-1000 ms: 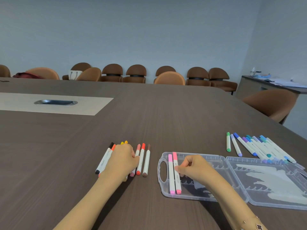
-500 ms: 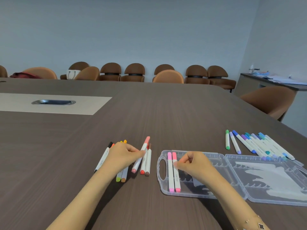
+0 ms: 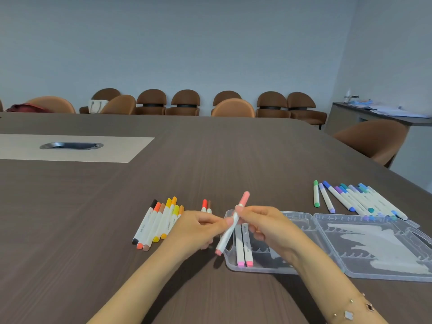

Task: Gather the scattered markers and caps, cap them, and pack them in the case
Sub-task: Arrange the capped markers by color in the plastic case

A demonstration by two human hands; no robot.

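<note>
A row of warm-coloured markers (image 3: 157, 222) lies at left. The left hand (image 3: 196, 230) and right hand (image 3: 266, 226) both pinch a salmon marker (image 3: 231, 224), tilted above the open case (image 3: 327, 244), where two pink markers (image 3: 243, 247) sit. Blue-green markers (image 3: 355, 199) lie beyond.

Soft, even light fills the room, brighter toward the right, leaving a pale sheen on the dark bench (image 3: 210, 160) and a white glare patch on the clear case (image 3: 374, 244); faint shadows fall beneath the forearms; wide-angle distortion bends the edges, and the far chairs (image 3: 184, 102) look slightly soft
</note>
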